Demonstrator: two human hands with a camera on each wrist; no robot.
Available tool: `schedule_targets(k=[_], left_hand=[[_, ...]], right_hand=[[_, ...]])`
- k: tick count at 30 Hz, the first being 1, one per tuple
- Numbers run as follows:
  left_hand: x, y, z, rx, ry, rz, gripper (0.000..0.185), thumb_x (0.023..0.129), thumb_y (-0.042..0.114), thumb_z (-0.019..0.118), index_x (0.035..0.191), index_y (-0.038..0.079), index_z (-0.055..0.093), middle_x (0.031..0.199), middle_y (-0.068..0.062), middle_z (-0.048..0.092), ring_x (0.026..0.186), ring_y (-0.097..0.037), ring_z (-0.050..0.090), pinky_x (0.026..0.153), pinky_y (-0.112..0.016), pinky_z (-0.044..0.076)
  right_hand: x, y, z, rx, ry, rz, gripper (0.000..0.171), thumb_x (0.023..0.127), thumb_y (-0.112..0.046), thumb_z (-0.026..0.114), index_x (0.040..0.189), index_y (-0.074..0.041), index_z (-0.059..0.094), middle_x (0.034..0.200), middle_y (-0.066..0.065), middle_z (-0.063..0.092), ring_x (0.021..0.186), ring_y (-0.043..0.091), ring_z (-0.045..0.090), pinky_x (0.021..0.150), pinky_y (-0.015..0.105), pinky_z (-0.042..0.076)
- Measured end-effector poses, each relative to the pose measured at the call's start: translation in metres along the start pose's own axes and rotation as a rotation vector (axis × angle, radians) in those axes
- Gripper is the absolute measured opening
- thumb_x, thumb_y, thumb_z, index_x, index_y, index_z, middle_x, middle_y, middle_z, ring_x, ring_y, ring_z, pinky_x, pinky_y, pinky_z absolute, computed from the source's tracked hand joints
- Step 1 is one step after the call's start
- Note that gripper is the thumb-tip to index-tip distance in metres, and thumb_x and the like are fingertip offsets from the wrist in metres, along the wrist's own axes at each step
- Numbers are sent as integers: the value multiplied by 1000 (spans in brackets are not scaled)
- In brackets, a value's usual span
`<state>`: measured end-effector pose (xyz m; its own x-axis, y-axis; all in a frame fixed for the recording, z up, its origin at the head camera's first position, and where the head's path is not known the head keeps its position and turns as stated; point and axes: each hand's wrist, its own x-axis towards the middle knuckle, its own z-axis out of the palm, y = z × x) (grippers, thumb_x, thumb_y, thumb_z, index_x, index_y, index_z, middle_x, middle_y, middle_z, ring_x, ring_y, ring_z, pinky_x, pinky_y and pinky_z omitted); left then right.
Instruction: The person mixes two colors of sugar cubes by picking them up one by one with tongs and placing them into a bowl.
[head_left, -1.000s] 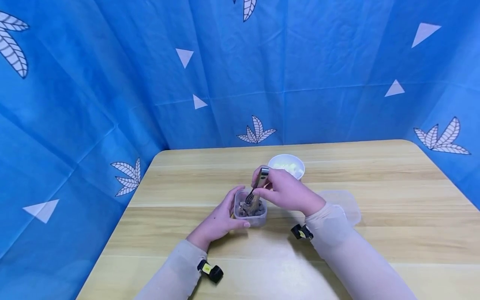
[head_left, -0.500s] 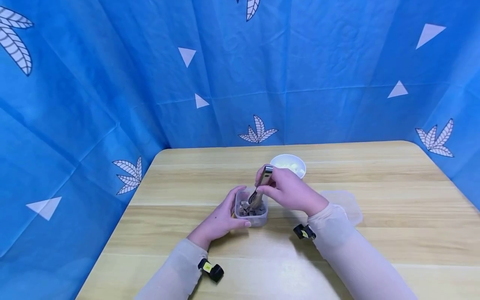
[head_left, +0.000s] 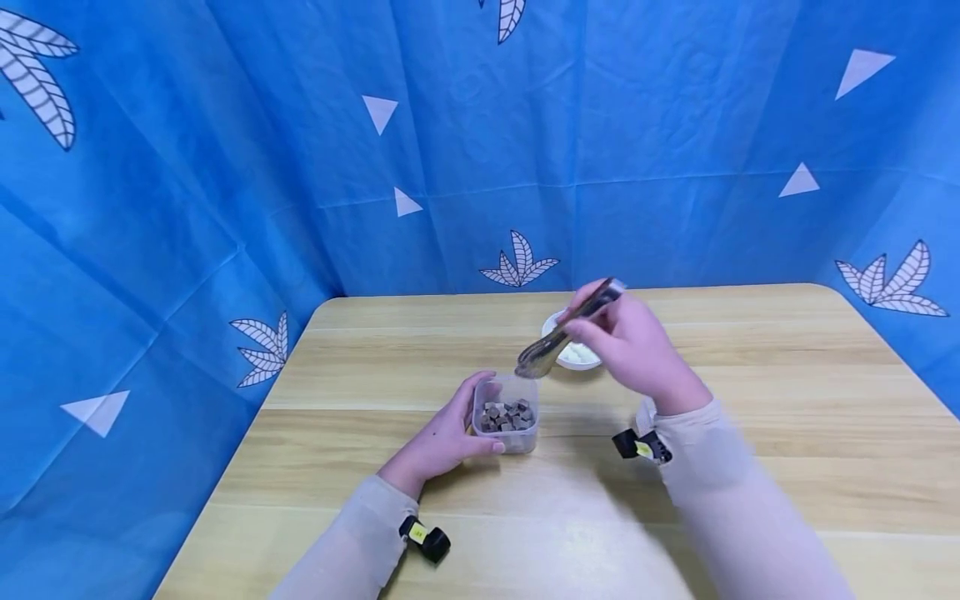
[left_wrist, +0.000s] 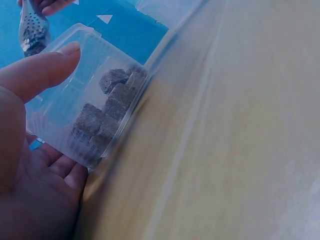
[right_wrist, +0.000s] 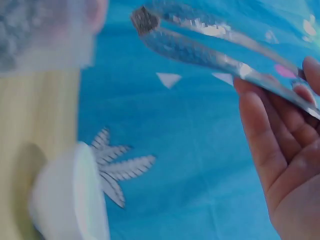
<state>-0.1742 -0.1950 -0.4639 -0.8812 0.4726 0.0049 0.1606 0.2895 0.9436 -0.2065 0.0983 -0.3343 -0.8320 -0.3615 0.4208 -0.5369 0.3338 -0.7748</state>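
Fingers of my left hand [head_left: 442, 437] are wrapping the clear container [head_left: 508, 414] of brown cubes [left_wrist: 107, 112], steadying it on the tabletop [head_left: 787, 467]. Just above and beyond it, my right hand [head_left: 637, 350] is gripping metal tongs [head_left: 562, 333], whose tips are pinching one small brown cube [right_wrist: 145, 19]. Farther back, the white bowl [head_left: 577, 354] is waiting. To do this well, I am judging that steady squeeze and level travel matter, so the piece is not slipping before reaching the bowl.
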Motion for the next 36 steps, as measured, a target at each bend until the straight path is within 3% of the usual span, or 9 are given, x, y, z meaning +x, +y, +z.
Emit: schedule_targets(k=[5, 10, 17, 26, 36], left_hand=[[0, 0, 1, -8, 6, -14, 103, 79, 20, 87, 159, 30, 23, 157, 6, 38, 146, -17, 32, 120, -44, 21], [0, 1, 1, -10, 8, -16, 105, 79, 22, 88, 160, 28, 22, 157, 5, 38, 147, -16, 30, 121, -43, 20], [0, 1, 1, -2, 7, -8, 105, 80, 23, 87, 160, 27, 20, 158, 4, 38, 147, -17, 29, 121, -44, 20], [-1, 3, 2, 17, 10, -14, 106, 79, 24, 87, 160, 28, 19, 158, 5, 38, 147, -17, 30, 121, -44, 20], [0, 3, 3, 19, 20, -20, 105, 79, 18, 87, 160, 27, 20, 158, 2, 38, 147, -19, 31, 121, -43, 20]], right_hand=[[0, 7, -25, -132, 183, 27, 15, 100, -20, 66, 110, -9, 61, 99, 4, 69, 68, 21, 56, 54, 28, 45], [1, 16, -37, -237, 257, 108, 18, 101, -24, 64, 111, -9, 61, 101, 6, 69, 81, 19, 61, 64, 28, 47], [3, 21, -39, -294, 224, 148, 21, 102, -28, 62, 112, -10, 60, 99, 8, 68, 82, 21, 60, 65, 37, 46], [2, 19, -38, -276, 217, 156, 23, 101, -30, 63, 113, -11, 60, 102, 8, 69, 84, 22, 61, 67, 38, 47], [2, 10, -16, -225, 130, 84, 22, 98, -27, 68, 112, -11, 60, 98, 4, 71, 80, 19, 65, 68, 39, 53]])
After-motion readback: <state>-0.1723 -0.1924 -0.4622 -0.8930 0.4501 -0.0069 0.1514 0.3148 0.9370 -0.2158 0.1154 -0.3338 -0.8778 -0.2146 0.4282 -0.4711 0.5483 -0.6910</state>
